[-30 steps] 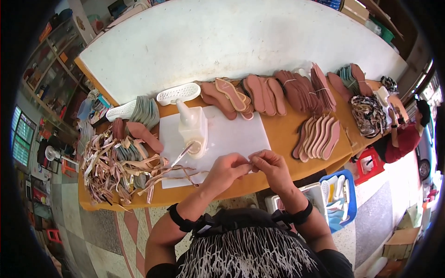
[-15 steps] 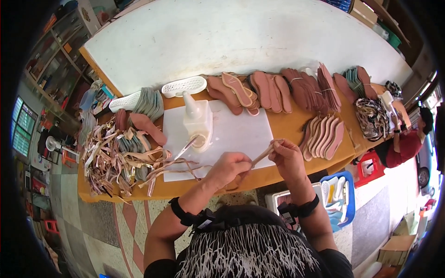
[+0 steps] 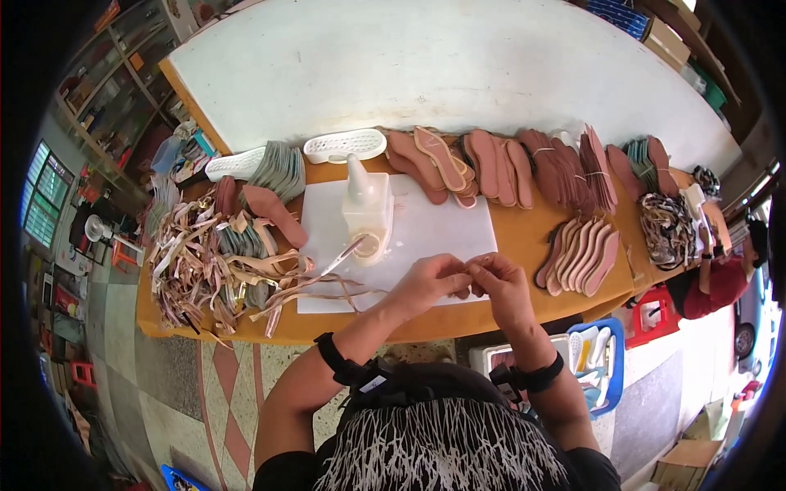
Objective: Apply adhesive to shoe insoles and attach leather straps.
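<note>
Left hand (image 3: 434, 282) and right hand (image 3: 503, 282) together, fingertips meeting in a close pinch. Between them a narrow brown strip (image 3: 464, 292), mostly covered by the fingers; a little shows below the left fingertips. Its ends and any fold cannot be made out.

Step in hand, as I judge it: fine handling of the strip, both hands sharing the one piece. Next move calls for a light, exact grip, the strip flat and untwisted, and one hand holding firm if the other lets go.

Just beyond the hands: white sheet (image 3: 442, 237) on the cloth-covered counter (image 3: 524, 237). Forward-left of them, a cream container (image 3: 366, 214) with a brush (image 3: 340, 260) slanting from its round opening. Left, thin loose straps (image 3: 336, 290) trail from a tangled strap heap (image 3: 192, 262).

Farther ahead: white perforated sole (image 3: 345, 146), reddish-brown insoles (image 3: 499, 168). Right of the hands, a fanned row of insoles (image 3: 581, 255). Below right, a blue basket (image 3: 619, 360). Far right, a co-worker in red (image 3: 714, 282).
</note>
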The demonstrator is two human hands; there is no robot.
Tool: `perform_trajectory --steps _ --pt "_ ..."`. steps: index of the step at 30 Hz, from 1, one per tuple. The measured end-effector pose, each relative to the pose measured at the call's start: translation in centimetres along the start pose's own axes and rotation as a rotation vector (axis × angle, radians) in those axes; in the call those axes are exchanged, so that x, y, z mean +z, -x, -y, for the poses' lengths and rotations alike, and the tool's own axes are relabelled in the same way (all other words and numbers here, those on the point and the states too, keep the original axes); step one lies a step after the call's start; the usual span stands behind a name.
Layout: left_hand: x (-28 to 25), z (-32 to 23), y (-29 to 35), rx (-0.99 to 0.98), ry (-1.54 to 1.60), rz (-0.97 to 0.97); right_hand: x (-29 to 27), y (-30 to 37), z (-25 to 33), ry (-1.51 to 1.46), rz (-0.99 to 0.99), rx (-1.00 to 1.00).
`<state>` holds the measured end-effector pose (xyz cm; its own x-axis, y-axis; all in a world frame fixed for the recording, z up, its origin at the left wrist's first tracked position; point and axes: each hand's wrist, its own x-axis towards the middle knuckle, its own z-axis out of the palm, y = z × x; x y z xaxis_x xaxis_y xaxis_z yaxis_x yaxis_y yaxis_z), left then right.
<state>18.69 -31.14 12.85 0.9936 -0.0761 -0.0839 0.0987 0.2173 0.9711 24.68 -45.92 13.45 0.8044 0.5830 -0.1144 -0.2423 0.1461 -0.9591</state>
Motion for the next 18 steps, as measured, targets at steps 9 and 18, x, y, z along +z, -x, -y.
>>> perform_trajectory --steps 9,18 --pt "-1.1 0.2 2.6 -0.217 -0.148 -0.053 -1.0 -0.6 -0.9 -0.158 -0.083 0.06" --pt "-2.6 3.8 5.4 -0.164 0.088 -0.036 -2.6 -1.4 -1.5 -0.317 -0.176 0.124"
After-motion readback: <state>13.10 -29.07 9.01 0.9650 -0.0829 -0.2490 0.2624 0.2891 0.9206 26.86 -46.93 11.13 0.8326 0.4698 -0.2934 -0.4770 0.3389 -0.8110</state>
